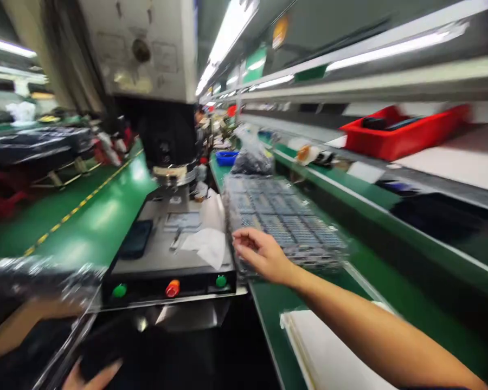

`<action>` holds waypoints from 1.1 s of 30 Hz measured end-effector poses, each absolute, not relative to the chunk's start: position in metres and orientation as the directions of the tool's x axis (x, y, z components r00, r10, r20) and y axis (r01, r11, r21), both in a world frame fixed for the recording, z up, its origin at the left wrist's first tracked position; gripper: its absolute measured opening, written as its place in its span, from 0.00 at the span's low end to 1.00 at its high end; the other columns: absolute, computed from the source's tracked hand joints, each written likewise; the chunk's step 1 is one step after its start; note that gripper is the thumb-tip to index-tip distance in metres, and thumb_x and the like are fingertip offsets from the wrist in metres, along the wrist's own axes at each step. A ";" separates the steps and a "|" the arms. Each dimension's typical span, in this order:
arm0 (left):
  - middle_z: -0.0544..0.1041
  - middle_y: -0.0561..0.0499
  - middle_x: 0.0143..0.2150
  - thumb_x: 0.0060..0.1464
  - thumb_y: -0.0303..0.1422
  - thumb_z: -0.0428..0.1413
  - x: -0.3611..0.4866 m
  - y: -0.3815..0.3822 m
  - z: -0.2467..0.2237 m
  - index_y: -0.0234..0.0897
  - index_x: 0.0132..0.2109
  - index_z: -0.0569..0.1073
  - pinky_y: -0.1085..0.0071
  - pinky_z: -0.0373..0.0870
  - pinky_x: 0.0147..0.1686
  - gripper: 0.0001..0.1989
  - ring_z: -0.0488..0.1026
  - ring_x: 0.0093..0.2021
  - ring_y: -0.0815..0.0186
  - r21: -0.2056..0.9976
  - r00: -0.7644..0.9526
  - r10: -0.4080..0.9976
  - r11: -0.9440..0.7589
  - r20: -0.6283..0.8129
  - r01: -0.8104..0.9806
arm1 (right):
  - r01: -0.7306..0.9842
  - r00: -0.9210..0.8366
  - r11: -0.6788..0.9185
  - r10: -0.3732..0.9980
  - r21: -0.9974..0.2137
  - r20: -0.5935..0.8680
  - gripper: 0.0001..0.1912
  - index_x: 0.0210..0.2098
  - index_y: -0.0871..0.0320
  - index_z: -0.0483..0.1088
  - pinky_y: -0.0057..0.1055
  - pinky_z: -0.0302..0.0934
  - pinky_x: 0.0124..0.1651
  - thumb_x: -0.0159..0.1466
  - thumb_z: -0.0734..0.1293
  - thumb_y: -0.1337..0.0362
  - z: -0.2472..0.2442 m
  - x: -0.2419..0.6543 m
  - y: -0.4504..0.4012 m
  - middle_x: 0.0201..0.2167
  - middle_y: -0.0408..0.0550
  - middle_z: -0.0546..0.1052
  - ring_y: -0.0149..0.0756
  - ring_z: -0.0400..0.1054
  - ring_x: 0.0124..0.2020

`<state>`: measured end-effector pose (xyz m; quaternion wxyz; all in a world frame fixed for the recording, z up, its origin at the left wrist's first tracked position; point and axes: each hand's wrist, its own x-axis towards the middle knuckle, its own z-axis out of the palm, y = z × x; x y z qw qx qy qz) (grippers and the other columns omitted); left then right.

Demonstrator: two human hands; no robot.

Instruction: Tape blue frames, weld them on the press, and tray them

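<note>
My right hand (264, 254) reaches in from the right, its fingers loosely curled and the thumb held apart, with nothing visible in it. It hovers at the near left corner of a stack of clear plastic trays (293, 227) filled with rows of small parts. White paper sheets (209, 246) lie just left of the fingertips, on the bed of a machine (203, 264). At the bottom left edge, the blurred finger and thumb of my left hand (93, 376) are spread, in front of something dark; most of that hand is outside the picture. A clear plastic tray (77, 292) is above it.
The machine's head (166, 130) hangs over its bed, where a dark flat block (136, 238) lies. Two green buttons and a red button (173, 288) line its front. A white board (329, 352) rests below my right forearm. A red bin (402, 132) sits on the right shelf.
</note>
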<state>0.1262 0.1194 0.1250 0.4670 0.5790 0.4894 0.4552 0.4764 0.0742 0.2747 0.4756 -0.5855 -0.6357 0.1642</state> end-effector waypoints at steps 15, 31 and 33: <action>0.71 0.44 0.52 0.48 0.26 0.60 0.082 0.097 0.104 0.44 0.55 0.62 0.56 0.69 0.53 0.28 0.70 0.53 0.57 0.743 0.348 0.834 -0.544 0.428 0.390 | 0.387 -0.375 0.302 0.915 -0.871 0.150 0.42 0.67 0.57 0.48 0.49 0.54 0.65 0.57 0.69 0.66 0.102 0.289 0.077 0.64 0.60 0.59 0.47 0.55 0.65; 0.73 0.48 0.51 0.46 0.28 0.62 0.085 0.085 0.090 0.43 0.55 0.65 0.59 0.70 0.51 0.29 0.73 0.50 0.58 0.883 0.294 0.946 -0.253 0.138 0.397 | 0.287 -0.304 0.462 0.875 -0.839 0.377 0.42 0.67 0.54 0.46 0.49 0.58 0.62 0.60 0.69 0.59 0.081 0.294 0.073 0.63 0.61 0.58 0.48 0.54 0.65; 0.73 0.48 0.53 0.45 0.27 0.62 0.085 0.086 0.089 0.44 0.56 0.64 0.59 0.69 0.53 0.30 0.72 0.52 0.57 0.874 0.312 0.937 -0.276 0.154 0.399 | 0.262 -0.347 0.550 0.821 -0.793 0.454 0.41 0.68 0.52 0.43 0.48 0.57 0.63 0.62 0.67 0.62 0.082 0.297 0.074 0.66 0.61 0.54 0.47 0.51 0.66</action>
